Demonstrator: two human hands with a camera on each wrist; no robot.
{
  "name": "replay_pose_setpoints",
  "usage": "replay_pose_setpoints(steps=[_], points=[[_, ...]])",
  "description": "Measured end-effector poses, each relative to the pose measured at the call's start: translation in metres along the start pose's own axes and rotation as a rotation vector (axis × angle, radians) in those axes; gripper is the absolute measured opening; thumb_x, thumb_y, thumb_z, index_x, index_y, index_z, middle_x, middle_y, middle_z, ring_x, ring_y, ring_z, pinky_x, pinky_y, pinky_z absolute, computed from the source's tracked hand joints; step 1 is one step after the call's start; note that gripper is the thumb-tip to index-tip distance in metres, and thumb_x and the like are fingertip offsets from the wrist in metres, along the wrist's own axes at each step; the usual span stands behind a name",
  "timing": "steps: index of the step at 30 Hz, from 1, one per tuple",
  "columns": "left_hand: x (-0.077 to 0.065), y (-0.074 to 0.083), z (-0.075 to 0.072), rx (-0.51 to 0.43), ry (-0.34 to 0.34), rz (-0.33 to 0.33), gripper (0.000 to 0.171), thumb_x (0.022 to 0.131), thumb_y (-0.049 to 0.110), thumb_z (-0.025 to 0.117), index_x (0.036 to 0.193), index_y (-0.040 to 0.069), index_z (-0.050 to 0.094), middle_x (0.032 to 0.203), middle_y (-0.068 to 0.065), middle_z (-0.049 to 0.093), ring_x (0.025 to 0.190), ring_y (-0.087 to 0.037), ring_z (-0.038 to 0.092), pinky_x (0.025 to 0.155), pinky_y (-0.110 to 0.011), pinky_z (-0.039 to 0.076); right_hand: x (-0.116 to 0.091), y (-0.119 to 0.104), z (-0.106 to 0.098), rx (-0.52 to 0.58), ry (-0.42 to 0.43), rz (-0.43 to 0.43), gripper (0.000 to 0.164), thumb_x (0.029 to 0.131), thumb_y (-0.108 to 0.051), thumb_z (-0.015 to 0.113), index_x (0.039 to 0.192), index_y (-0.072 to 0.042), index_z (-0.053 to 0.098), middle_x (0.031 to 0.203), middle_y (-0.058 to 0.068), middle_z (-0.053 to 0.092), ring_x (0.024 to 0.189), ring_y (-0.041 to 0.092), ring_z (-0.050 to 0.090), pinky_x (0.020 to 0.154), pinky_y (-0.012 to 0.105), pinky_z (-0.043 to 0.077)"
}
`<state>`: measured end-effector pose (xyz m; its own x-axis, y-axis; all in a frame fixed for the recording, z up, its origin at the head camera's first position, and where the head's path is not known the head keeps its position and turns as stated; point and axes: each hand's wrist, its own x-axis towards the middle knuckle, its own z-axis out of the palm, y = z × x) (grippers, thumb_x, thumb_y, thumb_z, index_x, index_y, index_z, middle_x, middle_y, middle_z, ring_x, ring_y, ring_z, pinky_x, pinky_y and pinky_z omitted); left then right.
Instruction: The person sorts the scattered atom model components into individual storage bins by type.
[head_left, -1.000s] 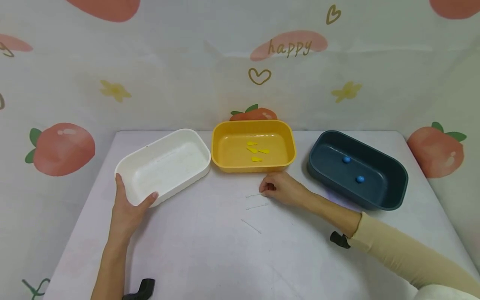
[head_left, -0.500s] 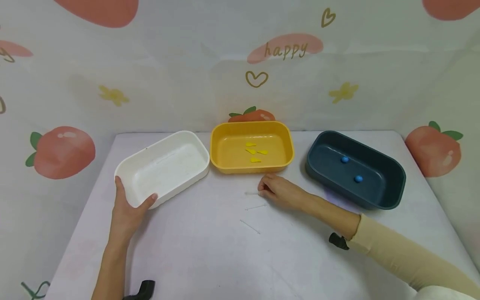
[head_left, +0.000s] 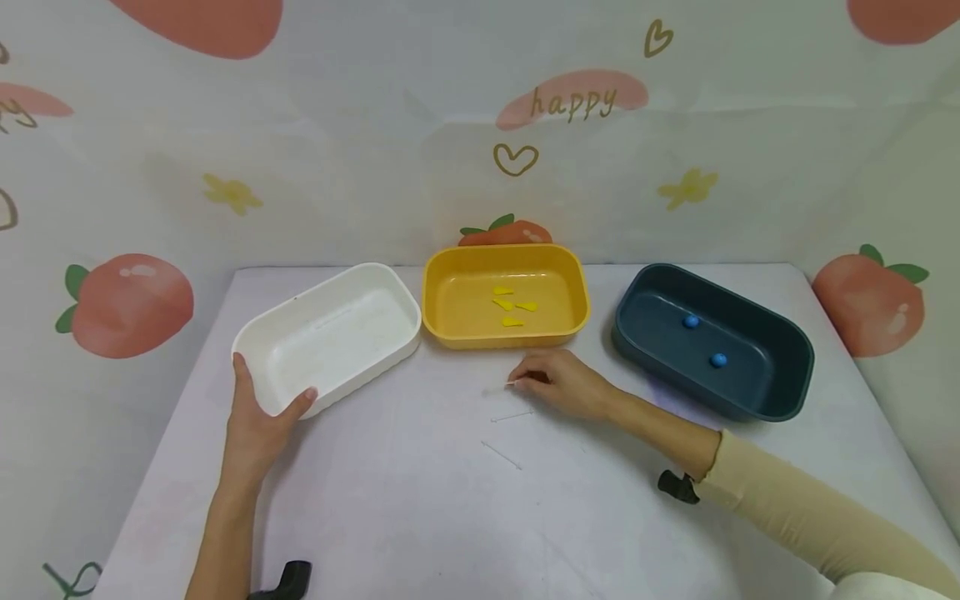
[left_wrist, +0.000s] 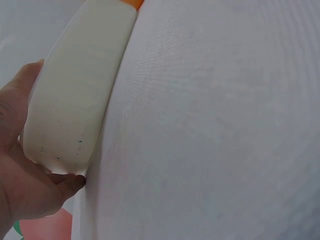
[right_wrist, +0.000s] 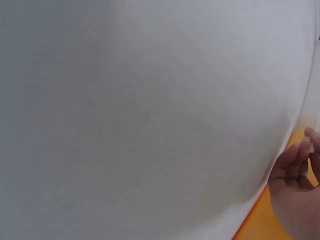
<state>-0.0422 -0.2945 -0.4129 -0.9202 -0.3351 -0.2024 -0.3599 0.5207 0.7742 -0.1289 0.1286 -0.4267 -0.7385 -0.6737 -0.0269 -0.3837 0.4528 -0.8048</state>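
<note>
At the left, my left hand (head_left: 258,425) grips the near left corner of a white tray (head_left: 360,379), thumb on the near side and fingers round the end. The left wrist view shows those fingertips (left_wrist: 74,184) against the tray's end wall. My right hand (head_left: 566,385) is in front of the yellow tray (head_left: 506,342), its fingertips pinching a thin white cotton swab (head_left: 498,389) that looks blurred and points left. Two more cotton swabs lie on the table below it, one (head_left: 512,417) nearly level and one (head_left: 501,455) slanting. In the right wrist view the fingers are curled together.
Several small yellow tapered pieces (head_left: 512,322) lie in the yellow tray. A dark blue tray (head_left: 780,400) at the right holds two blue balls (head_left: 718,360). The three trays stand along the back of the white table (head_left: 420,517), before a printed cloth (head_left: 360,167).
My right hand has shifted slightly left, and the cotton swab at its fingertips has come away from where it lay. My left hand stays on the white tray.
</note>
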Motion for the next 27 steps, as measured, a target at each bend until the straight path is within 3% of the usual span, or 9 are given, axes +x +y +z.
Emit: replay_pose_setpoints(steps=[4, 9, 14, 27], points=[[0.0, -0.001, -0.001, 0.012, 0.012, -0.001, 0.118, 0.088, 0.037, 0.075, 0.156, 0.021, -0.02, 0.165, -0.006, -0.006, 0.151, -0.03, 0.003, 0.119, -0.053, 0.01, 0.006, -0.008, -0.001, 0.088, 0.013, 0.014, 0.015, 0.094, -0.013, 0.069, 0.107, -0.011, 0.077, 0.095, -0.005, 0.069, 0.082, 0.012, 0.057, 0.073, 0.022, 0.049], [0.0, -0.001, -0.001, 0.0, 0.011, -0.001, 0.118, 0.088, 0.036, 0.075, 0.156, 0.023, -0.02, 0.165, -0.005, -0.006, 0.151, -0.029, 0.002, 0.119, -0.052, 0.009, 0.012, -0.018, 0.0, 0.129, 0.032, 0.019, 0.013, 0.091, -0.011, 0.072, 0.103, -0.01, 0.078, 0.088, -0.006, 0.067, 0.076, 0.014, 0.054, 0.066, 0.021, 0.044], [0.0, 0.0, 0.001, -0.005, 0.007, -0.019, 0.119, 0.087, 0.037, 0.076, 0.155, 0.025, -0.02, 0.165, -0.004, -0.006, 0.151, -0.029, 0.001, 0.119, -0.052, 0.009, 0.016, -0.027, 0.002, 0.176, 0.038, 0.013, 0.012, 0.088, -0.01, 0.075, 0.1, -0.011, 0.079, 0.087, -0.007, 0.068, 0.074, 0.014, 0.056, 0.065, 0.021, 0.046], [0.004, -0.003, 0.004, -0.024, 0.026, -0.032, 0.122, 0.085, 0.035, 0.079, 0.155, 0.028, -0.02, 0.166, -0.006, -0.003, 0.151, -0.029, 0.004, 0.119, -0.052, 0.011, 0.041, -0.055, 0.004, 0.143, 0.095, -0.138, 0.012, 0.083, -0.014, 0.08, 0.095, -0.015, 0.082, 0.076, -0.01, 0.059, 0.07, 0.012, 0.051, 0.059, 0.022, 0.041]])
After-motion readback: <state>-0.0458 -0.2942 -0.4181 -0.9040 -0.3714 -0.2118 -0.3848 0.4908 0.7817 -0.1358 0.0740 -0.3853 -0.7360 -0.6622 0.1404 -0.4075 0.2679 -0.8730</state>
